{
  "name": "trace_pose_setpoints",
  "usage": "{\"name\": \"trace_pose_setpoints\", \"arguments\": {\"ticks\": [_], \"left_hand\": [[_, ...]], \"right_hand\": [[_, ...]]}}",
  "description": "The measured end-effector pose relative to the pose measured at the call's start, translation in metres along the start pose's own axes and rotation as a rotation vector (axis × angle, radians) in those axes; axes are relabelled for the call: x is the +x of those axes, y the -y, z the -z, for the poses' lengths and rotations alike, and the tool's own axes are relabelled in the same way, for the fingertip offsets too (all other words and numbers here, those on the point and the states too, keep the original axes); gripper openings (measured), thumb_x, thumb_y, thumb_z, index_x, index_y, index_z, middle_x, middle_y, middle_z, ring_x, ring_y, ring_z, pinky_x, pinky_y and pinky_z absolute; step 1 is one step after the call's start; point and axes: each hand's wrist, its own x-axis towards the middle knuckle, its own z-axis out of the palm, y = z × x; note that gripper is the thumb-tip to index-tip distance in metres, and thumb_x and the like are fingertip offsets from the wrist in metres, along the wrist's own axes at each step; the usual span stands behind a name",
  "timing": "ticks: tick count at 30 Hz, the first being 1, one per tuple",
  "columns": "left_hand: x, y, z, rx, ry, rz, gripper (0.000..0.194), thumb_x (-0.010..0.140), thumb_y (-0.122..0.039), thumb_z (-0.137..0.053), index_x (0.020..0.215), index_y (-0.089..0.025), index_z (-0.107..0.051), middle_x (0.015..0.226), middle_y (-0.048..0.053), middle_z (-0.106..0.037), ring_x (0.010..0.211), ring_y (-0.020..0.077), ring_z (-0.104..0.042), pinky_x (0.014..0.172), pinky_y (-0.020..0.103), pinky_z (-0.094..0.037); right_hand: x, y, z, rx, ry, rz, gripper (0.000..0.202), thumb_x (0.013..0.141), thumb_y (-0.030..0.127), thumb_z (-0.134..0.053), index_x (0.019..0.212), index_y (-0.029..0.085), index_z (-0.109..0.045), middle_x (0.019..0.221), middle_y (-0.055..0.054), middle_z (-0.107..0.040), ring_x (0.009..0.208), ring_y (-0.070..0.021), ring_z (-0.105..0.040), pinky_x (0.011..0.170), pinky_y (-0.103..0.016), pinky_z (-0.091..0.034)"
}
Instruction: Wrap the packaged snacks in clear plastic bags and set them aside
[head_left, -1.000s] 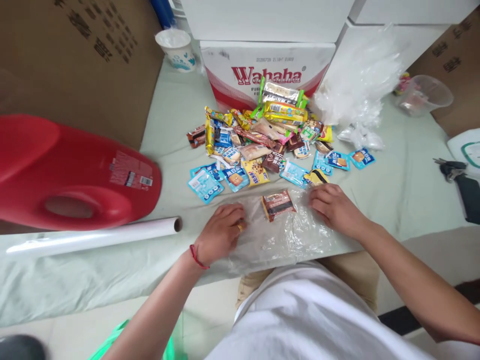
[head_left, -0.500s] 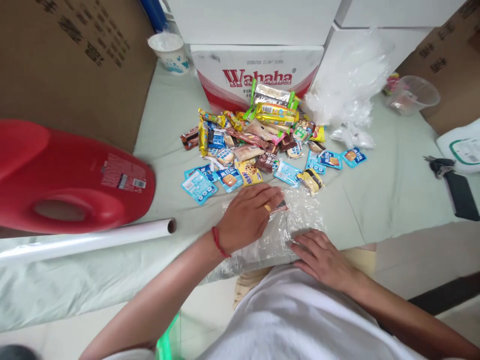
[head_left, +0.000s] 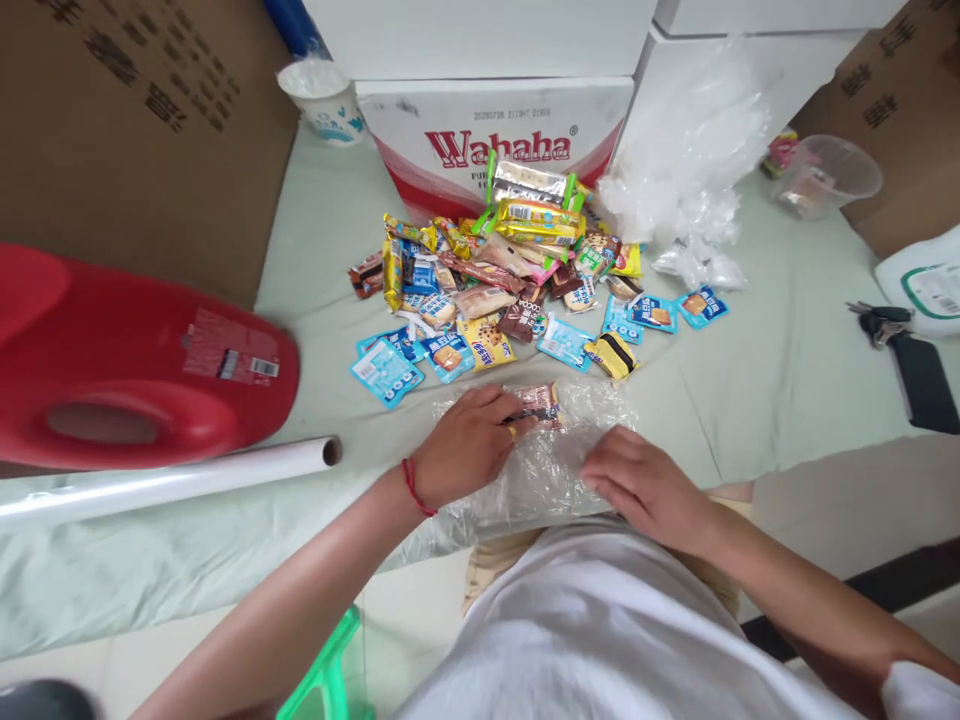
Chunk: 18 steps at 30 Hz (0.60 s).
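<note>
Right fingers (head_left: pixel 602 465) drawn in, one brown packet (head_left: pixel 547 400)

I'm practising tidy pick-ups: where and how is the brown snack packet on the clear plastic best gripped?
Probably pinch the brown packet by its right end, coming from the right. It lies flat on the clear plastic, and the left hand covers its left part, while the right end shows free.

Crinkled, glossy plastic film (head_left: pixel 536 482); shiny snack wrapper (head_left: pixel 544 402), perhaps foil; smooth plastic jug (head_left: pixel 157 360).
</note>
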Motion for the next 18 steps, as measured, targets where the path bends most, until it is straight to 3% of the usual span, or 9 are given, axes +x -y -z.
{"name": "trace_pose_setpoints", "arguments": {"ticks": [3, 5, 9, 11, 13, 15, 18], "left_hand": [[0.005, 0.003, 0.006, -0.075, 0.045, 0.024, 0.044, 0.101, -0.013, -0.045, 0.131, -0.031, -0.072, 0.110, 0.009, -0.071, 0.100, 0.0241, -0.060, 0.087, 0.040, -0.049], [0.008, 0.006, 0.008, -0.106, 0.067, 0.030, 0.045, 0.101, -0.014, -0.044, 0.130, -0.033, -0.073, 0.106, 0.008, -0.070, 0.096, 0.0232, -0.061, 0.086, 0.039, -0.048], [0.013, 0.012, 0.009, -0.133, 0.096, 0.030, 0.047, 0.101, -0.015, -0.045, 0.130, -0.037, -0.073, 0.101, 0.007, -0.069, 0.090, 0.0220, -0.061, 0.086, 0.038, -0.046], [0.014, 0.013, 0.009, -0.136, 0.112, 0.028, 0.048, 0.099, -0.015, -0.044, 0.130, -0.038, -0.073, 0.099, 0.006, -0.068, 0.088, 0.0220, -0.060, 0.086, 0.038, -0.046], [0.014, 0.013, 0.010, -0.121, 0.129, 0.023, 0.049, 0.098, -0.013, -0.044, 0.130, -0.036, -0.073, 0.096, 0.006, -0.067, 0.086, 0.0223, -0.060, 0.085, 0.038, -0.046], [0.014, 0.013, 0.011, -0.097, 0.136, 0.017, 0.050, 0.096, -0.011, -0.044, 0.131, -0.034, -0.073, 0.095, 0.007, -0.066, 0.086, 0.0227, -0.060, 0.083, 0.038, -0.046], [0.014, 0.012, 0.011, -0.087, 0.145, -0.008, 0.052, 0.096, -0.010, -0.044, 0.133, -0.033, -0.072, 0.095, 0.007, -0.066, 0.086, 0.0226, -0.061, 0.080, 0.036, -0.046]], "right_hand": [[0.029, 0.007, 0.025, -0.056, -0.035, -0.025, 0.015, 0.107, 0.023, -0.050, 0.105, 0.020, -0.065, 0.089, -0.007, -0.068, 0.085, -0.0206, -0.058, 0.077, -0.035, -0.051], [0.033, 0.010, 0.025, -0.124, 0.020, 0.002, 0.018, 0.107, 0.025, -0.049, 0.104, 0.020, -0.066, 0.087, -0.007, -0.067, 0.083, -0.0209, -0.057, 0.074, -0.035, -0.049], [0.006, 0.007, -0.017, -0.287, 0.220, 0.075, 0.018, 0.101, 0.034, -0.064, 0.108, 0.019, -0.069, 0.097, -0.009, -0.069, 0.092, -0.0249, -0.056, 0.080, -0.040, -0.050], [-0.012, 0.001, -0.043, -0.342, 0.229, 0.068, 0.025, 0.097, 0.036, -0.070, 0.116, 0.020, -0.070, 0.107, -0.010, -0.071, 0.098, -0.0263, -0.056, 0.084, -0.042, -0.049], [-0.025, -0.006, -0.061, -0.324, 0.204, 0.044, 0.015, 0.098, 0.029, -0.069, 0.112, 0.022, -0.072, 0.105, -0.007, -0.072, 0.096, -0.0245, -0.055, 0.083, -0.040, -0.049], [-0.030, -0.010, -0.067, -0.268, 0.187, 0.016, 0.009, 0.100, 0.022, -0.064, 0.098, 0.023, -0.073, 0.094, -0.005, -0.072, 0.091, -0.0222, -0.054, 0.081, -0.037, -0.048], [-0.023, -0.008, -0.060, -0.216, 0.176, 0.004, 0.015, 0.101, 0.019, -0.061, 0.089, 0.020, -0.070, 0.086, -0.005, -0.069, 0.089, -0.0222, -0.052, 0.079, -0.036, -0.049]]}}
